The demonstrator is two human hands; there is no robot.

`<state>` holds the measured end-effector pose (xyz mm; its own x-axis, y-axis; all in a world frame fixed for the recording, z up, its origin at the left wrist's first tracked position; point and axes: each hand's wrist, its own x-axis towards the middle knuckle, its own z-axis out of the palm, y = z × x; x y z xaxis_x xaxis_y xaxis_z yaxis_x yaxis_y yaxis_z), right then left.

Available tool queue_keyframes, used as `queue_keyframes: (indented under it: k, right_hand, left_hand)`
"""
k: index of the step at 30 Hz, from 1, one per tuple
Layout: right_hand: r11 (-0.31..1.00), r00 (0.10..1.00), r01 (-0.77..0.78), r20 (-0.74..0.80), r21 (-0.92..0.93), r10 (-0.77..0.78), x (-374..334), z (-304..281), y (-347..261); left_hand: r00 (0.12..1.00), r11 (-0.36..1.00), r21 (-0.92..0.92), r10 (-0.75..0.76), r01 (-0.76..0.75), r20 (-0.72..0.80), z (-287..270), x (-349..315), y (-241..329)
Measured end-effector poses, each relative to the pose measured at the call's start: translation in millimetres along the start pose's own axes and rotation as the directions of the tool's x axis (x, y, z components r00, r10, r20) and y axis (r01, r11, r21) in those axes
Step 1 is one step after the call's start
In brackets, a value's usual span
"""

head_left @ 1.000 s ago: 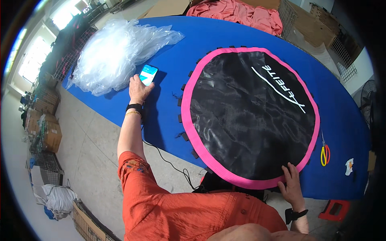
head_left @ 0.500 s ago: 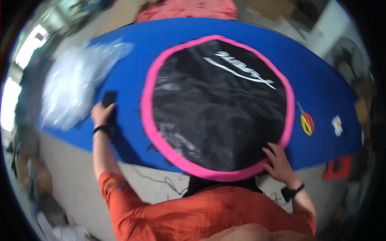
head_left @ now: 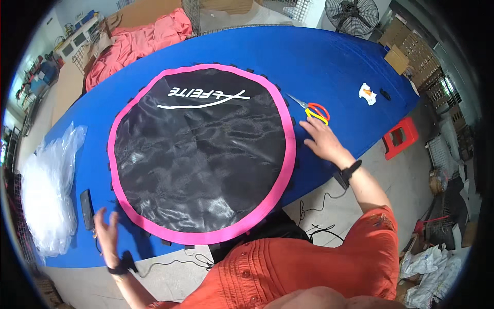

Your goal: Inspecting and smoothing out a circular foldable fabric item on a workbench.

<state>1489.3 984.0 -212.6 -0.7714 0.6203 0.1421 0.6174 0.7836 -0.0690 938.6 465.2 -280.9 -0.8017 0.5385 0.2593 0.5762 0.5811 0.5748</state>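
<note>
A round black mat (head_left: 200,149) with a pink border, white lettering and small black tabs around its rim lies flat. My left hand (head_left: 107,234) is open with nothing in it, its fingers spread off the mat's lower left edge. Just beyond its fingertips lies a flat black phone-like slab (head_left: 87,208). To the right of the mat, my right hand (head_left: 325,141) is also open, palm down and fingers stretched. Its fingertips are close to the scissors (head_left: 315,112), which have one red and one yellow handle loop; whether they touch cannot be made out.
A blue cloth (head_left: 257,46) covers the table. A heap of clear plastic bags (head_left: 49,201) lies at its left end, a crumpled white and orange scrap (head_left: 367,94) at the right. Beyond stand a fan (head_left: 352,14) and pink fabric (head_left: 139,46); a red stool (head_left: 400,138) is at right.
My left hand has let go of the black slab and drawn back slightly. My right hand has left the mat's near edge for the scissors. The whole view has swung to the right.
</note>
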Motion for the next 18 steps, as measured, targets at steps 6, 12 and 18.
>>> queue_keyframes:
  k: [6, 12, 18]
  right_hand:
    - [0.993, 0.997, -0.078, -0.004, -0.091, 0.078, 35, 40, 67]
    - [0.973, 0.996, -0.078, -0.050, -0.218, 0.069, 38, 46, 89]
    - [0.903, 0.959, -0.282, -0.056, -0.325, 0.279, 28, 52, 153]
  left_hand:
    - [0.953, 0.983, -0.120, 0.169, -0.143, 0.251, 34, -125, 180]
    - [0.925, 0.979, 0.004, 0.190, -0.203, 0.329, 71, -175, 204]
    - [0.908, 0.953, 0.135, 0.206, -0.271, 0.364, 84, -184, 212]
